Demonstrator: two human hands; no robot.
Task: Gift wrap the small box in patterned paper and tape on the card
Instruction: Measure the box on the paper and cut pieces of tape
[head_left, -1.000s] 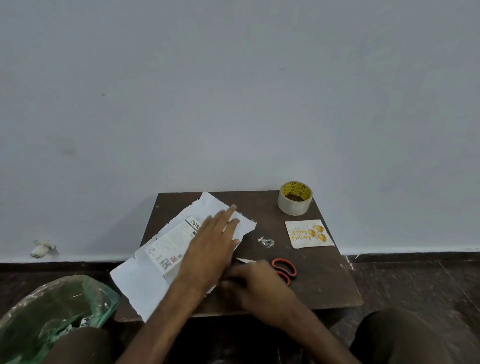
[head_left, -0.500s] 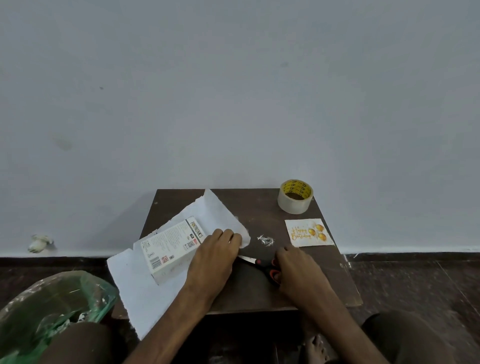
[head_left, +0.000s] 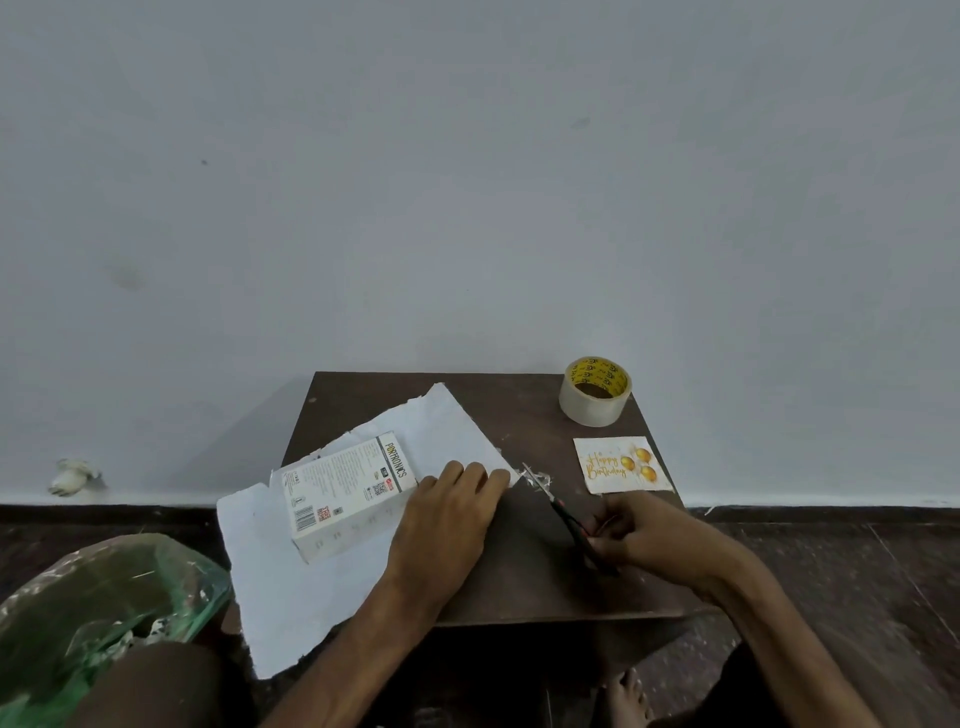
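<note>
We see a small box (head_left: 348, 493) lying on a sheet of paper (head_left: 291, 597), white side up, at the left of a dark surface (head_left: 519, 571). The left hand (head_left: 447, 525) lies flat, fingers straight, pressing the paper's right edge beside the box, likely to steady it for cutting. The right hand (head_left: 639, 530) grips the scissors (head_left: 563, 512), blades aimed at that edge. The card (head_left: 621, 464) and tape roll (head_left: 595, 391) wait at the far right, untouched.
</note>
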